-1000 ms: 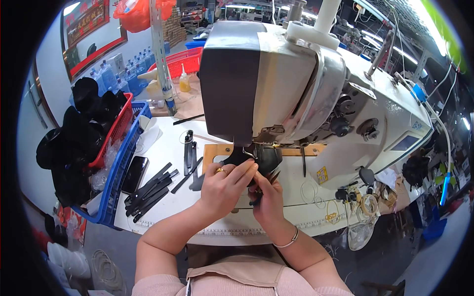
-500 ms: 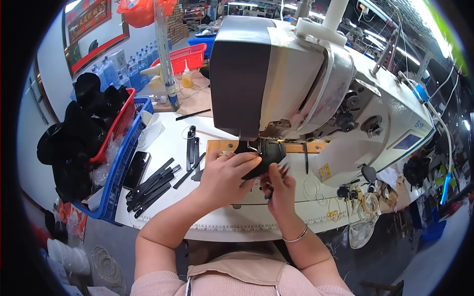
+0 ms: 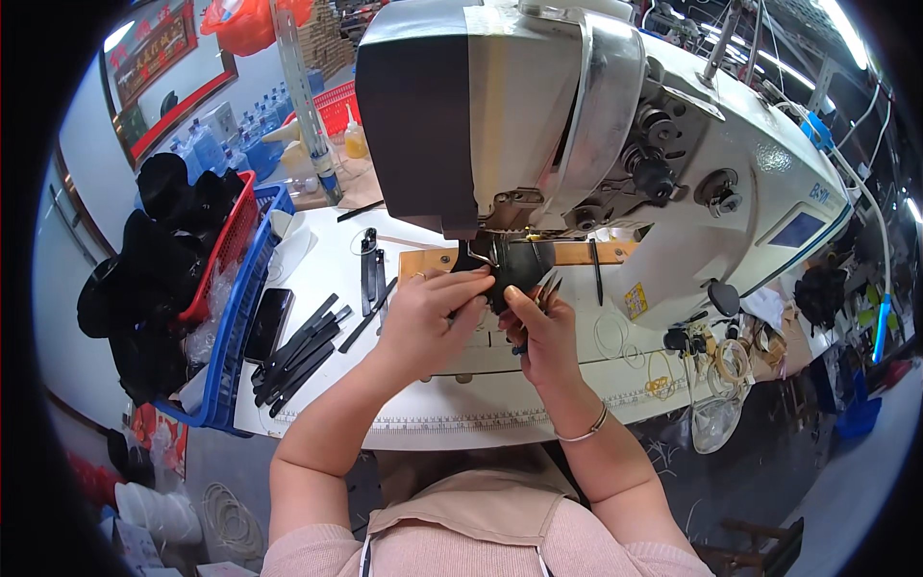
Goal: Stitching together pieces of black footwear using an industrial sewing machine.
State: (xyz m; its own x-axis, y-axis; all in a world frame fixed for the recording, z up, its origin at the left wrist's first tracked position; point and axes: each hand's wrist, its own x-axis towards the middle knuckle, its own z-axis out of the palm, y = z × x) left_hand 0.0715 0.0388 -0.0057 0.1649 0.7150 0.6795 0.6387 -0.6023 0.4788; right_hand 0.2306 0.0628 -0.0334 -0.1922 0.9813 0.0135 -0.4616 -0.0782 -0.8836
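Note:
Under the needle area of a sewing machine (image 3: 500,144), a black curved piece (image 3: 527,265) rests on the bed. My left hand (image 3: 428,315) lies on its near left edge, fingertips closed on the black material. From the right, my right hand (image 3: 543,337) meets the same piece with its thumb and bent fingers. Thread snips (image 3: 549,288) are tucked in that hand, their pointed metal blades showing above the fingers. How the fingers grip underneath is hidden.
Black strips (image 3: 306,354) lie left of my forearm beside a phone (image 3: 268,325). A blue basket (image 3: 223,361) and a red basket (image 3: 231,240) with black molded pieces stand at the left. Cords and rings (image 3: 726,361) clutter the table's right end. A dark stick (image 3: 594,274) lies near the machine.
The view has shifted, with the machine looming larger. My left fingers have drawn back toward the piece's near left edge, and my right thumb now presses against it, snips still in that hand.

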